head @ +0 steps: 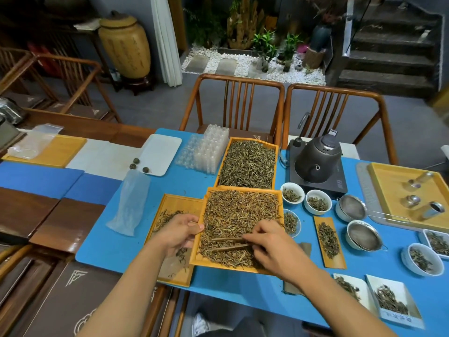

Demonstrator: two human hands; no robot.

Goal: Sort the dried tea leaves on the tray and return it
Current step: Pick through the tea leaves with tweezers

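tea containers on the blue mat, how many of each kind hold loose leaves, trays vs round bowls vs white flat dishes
Wooden trays with leaves: 4, namely the full tray, the greener one behind it, the sparse left one and the narrow strip
Round white bowls: 4
White flat dishes: 3
Total: 11

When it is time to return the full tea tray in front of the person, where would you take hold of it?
Probably by the raised rims of the two long sides of the tea tray, one hand from each side. The left hand already grips the left rim; leaves cover the flat bed, so a level, two-handed lift seems safest.
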